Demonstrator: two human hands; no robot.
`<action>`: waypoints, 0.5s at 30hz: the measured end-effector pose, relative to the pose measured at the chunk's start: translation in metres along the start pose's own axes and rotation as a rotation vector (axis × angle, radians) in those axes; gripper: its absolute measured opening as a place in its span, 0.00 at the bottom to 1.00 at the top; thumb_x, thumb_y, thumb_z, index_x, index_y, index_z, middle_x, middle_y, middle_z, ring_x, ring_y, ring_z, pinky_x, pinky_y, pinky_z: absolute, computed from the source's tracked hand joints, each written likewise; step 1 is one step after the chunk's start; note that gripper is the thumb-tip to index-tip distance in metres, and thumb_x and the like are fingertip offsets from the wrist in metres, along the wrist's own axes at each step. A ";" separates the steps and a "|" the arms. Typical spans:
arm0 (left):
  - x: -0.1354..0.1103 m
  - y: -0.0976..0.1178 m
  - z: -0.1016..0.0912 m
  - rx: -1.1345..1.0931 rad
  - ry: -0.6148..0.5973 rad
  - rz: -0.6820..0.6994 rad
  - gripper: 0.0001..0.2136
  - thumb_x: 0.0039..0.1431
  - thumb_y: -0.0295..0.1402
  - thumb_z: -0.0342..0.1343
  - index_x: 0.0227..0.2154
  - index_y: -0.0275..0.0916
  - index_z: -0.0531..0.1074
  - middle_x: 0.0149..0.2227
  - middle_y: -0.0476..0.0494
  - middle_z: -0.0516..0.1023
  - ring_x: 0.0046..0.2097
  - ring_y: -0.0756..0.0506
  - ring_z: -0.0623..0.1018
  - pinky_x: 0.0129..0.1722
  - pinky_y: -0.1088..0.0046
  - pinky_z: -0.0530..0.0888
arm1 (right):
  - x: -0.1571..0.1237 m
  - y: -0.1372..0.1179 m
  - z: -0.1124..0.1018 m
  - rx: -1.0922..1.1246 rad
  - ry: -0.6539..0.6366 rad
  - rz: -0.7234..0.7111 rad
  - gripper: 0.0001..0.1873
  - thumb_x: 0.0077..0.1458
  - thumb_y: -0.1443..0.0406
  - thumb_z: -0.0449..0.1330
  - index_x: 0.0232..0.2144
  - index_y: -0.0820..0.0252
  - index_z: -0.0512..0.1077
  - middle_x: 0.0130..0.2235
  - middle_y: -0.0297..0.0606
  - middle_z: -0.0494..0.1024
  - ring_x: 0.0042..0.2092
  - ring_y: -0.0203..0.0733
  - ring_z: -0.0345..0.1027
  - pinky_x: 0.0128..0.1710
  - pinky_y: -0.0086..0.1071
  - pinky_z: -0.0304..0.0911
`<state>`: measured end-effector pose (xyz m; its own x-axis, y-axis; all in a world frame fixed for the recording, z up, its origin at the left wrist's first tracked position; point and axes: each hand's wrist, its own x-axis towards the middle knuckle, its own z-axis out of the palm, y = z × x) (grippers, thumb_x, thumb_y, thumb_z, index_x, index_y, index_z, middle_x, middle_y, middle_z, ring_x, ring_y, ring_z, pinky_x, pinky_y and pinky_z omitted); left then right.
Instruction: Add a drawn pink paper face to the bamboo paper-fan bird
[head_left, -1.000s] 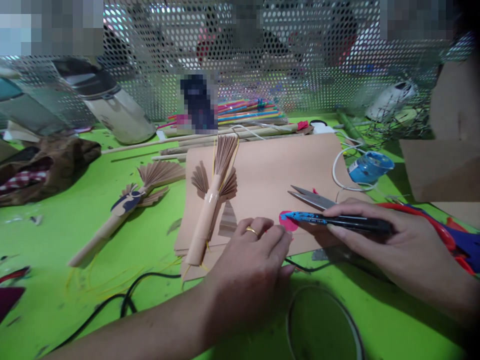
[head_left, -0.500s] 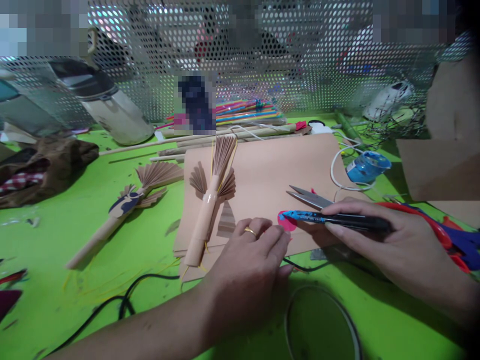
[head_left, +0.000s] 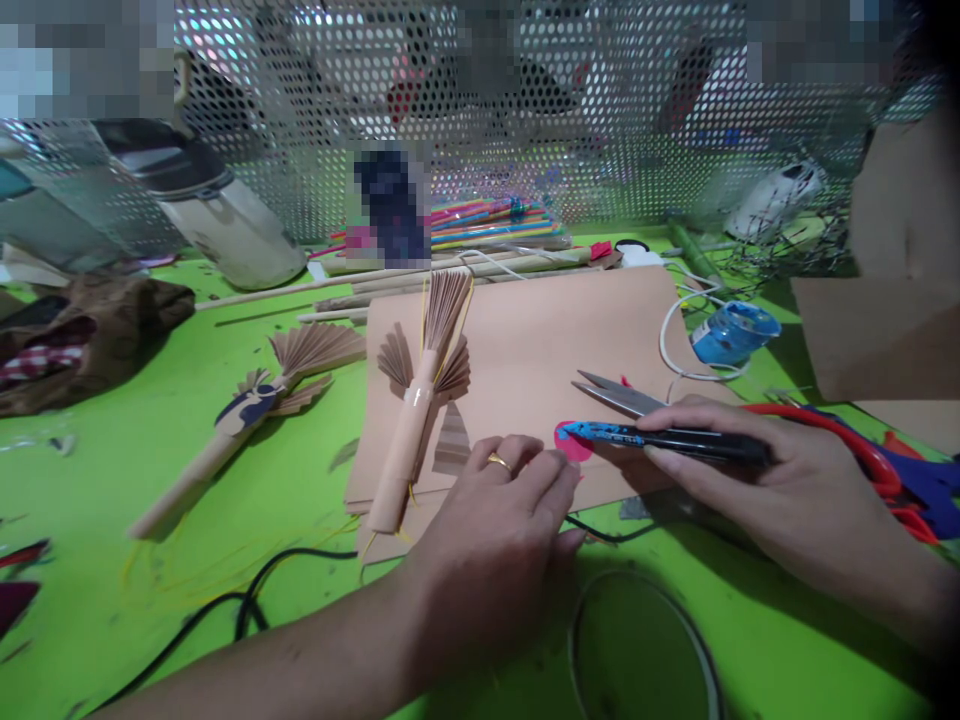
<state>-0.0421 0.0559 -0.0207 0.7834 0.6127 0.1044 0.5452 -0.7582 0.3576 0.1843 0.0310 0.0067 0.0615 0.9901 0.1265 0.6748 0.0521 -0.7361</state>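
Observation:
My right hand [head_left: 780,490] grips a thin black stick [head_left: 675,438] whose tip is smeared with blue paint, the tip resting on a small pink paper piece [head_left: 571,442]. My left hand [head_left: 495,540], a ring on one finger, is curled with its fingertips pressing down beside that pink piece on the tan paper sheet [head_left: 540,350]. A paper bird on a tan tube [head_left: 412,430] lies on the sheet left of my left hand. A second paper bird with a dark blue patch [head_left: 247,410] lies on the green table.
Scissors [head_left: 622,396] with red handles lie behind my right hand. A tilted blue paint pot [head_left: 731,333] and white cord sit at right. Coloured straws [head_left: 495,222], wooden sticks, a jug [head_left: 210,215] and a perforated metal screen stand at the back. A black cable [head_left: 255,600] crosses the front.
Almost nothing differs; the stick's blue tip has shifted very slightly over the pink piece, and both hands stay in place.

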 end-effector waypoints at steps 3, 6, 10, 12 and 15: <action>0.000 0.000 0.000 -0.005 0.002 -0.004 0.18 0.62 0.33 0.50 0.54 0.34 0.66 0.52 0.39 0.71 0.52 0.37 0.63 0.52 0.51 0.64 | -0.001 0.005 0.001 0.010 0.025 -0.011 0.10 0.51 0.60 0.63 0.37 0.53 0.78 0.40 0.34 0.83 0.36 0.43 0.79 0.29 0.27 0.74; 0.000 0.000 0.001 -0.013 0.003 -0.008 0.18 0.62 0.33 0.50 0.55 0.34 0.66 0.52 0.39 0.71 0.52 0.37 0.63 0.52 0.51 0.64 | 0.000 0.011 0.002 0.027 0.053 -0.049 0.10 0.50 0.58 0.64 0.37 0.50 0.78 0.40 0.31 0.83 0.37 0.42 0.79 0.31 0.27 0.74; 0.000 0.000 0.000 -0.008 0.010 -0.004 0.19 0.62 0.33 0.50 0.55 0.33 0.66 0.52 0.39 0.71 0.51 0.37 0.63 0.52 0.51 0.65 | 0.001 0.011 0.001 0.038 0.070 -0.055 0.09 0.50 0.59 0.64 0.35 0.49 0.78 0.37 0.29 0.84 0.34 0.40 0.78 0.31 0.26 0.74; 0.000 0.000 0.000 -0.004 0.016 -0.002 0.18 0.62 0.33 0.50 0.54 0.33 0.66 0.51 0.39 0.71 0.51 0.37 0.64 0.52 0.51 0.65 | 0.002 0.010 0.000 0.041 0.079 -0.062 0.08 0.49 0.59 0.64 0.35 0.49 0.78 0.36 0.29 0.84 0.33 0.39 0.78 0.31 0.26 0.74; 0.000 0.000 0.000 -0.005 0.020 -0.004 0.18 0.62 0.33 0.51 0.54 0.34 0.66 0.51 0.39 0.72 0.51 0.37 0.64 0.52 0.51 0.65 | 0.002 0.009 -0.001 0.046 0.068 -0.064 0.08 0.50 0.59 0.63 0.36 0.49 0.78 0.38 0.29 0.84 0.34 0.39 0.78 0.32 0.26 0.74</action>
<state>-0.0421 0.0563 -0.0210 0.7751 0.6201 0.1214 0.5469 -0.7546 0.3626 0.1911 0.0330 0.0009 0.0702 0.9735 0.2178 0.6449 0.1223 -0.7544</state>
